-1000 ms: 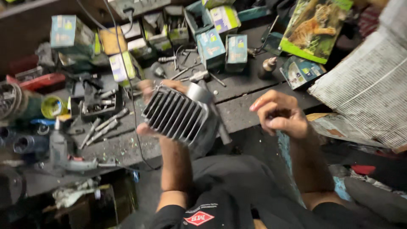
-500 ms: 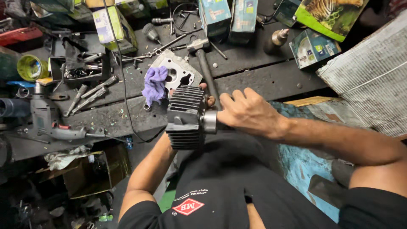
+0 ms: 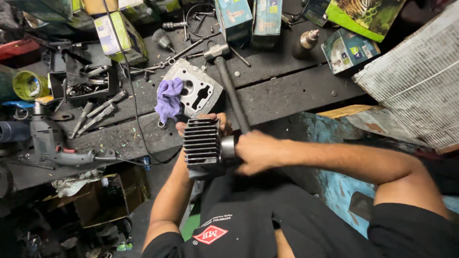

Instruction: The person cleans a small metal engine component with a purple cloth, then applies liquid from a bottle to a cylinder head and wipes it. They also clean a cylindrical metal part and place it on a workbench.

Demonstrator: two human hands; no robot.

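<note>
Finned engine cylinder [image 3: 202, 142]: dark grey metal w/ parallel cooling fins, a smooth round sleeve sticking out on its right side. It lies on its side, fins running horizontal, held in the air just in front of the workbench edge, above the person's lap. Fins look clean, no visible damage.
</note>
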